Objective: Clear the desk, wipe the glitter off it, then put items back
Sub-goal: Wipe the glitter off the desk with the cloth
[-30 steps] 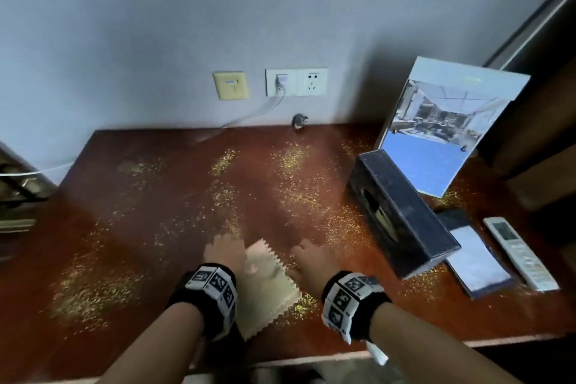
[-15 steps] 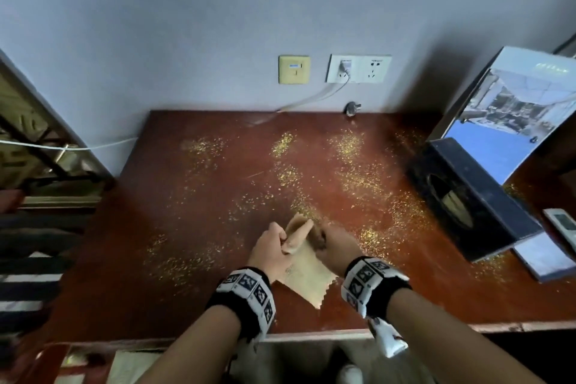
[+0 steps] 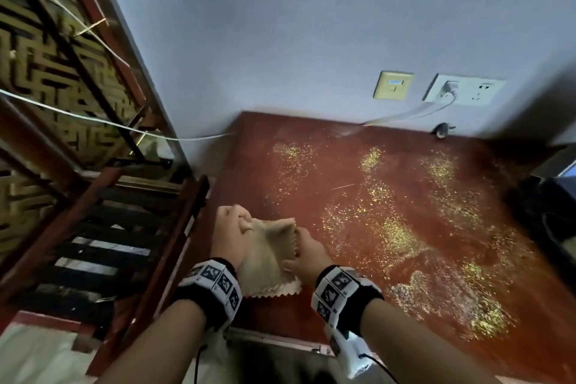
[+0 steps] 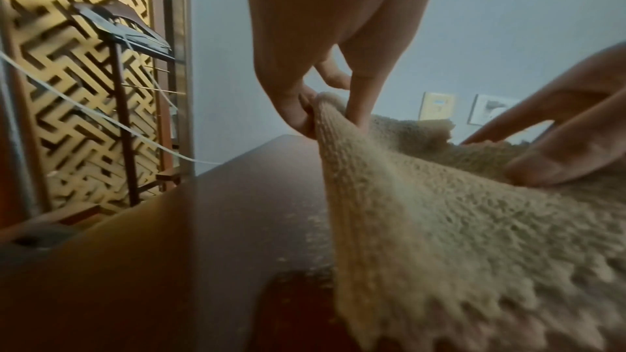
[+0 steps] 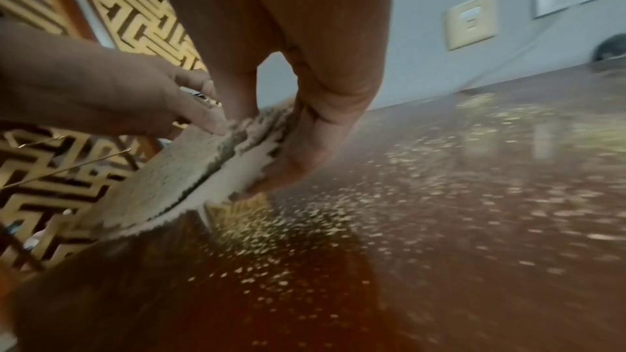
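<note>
both hands hold the tan cloth above the table's near left corner: the left hand pinches a raised corner between thumb and fingers, while the right hand curls round the scalloped edge. folding it into a flat pad should sweep the glitter best.

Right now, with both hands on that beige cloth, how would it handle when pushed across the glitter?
The cloth is probably floppy: it sags between the left hand and right hand. Likely light, since a pinch lifts it. Its nubbly weave should drag glitter rather than slide over.
</note>
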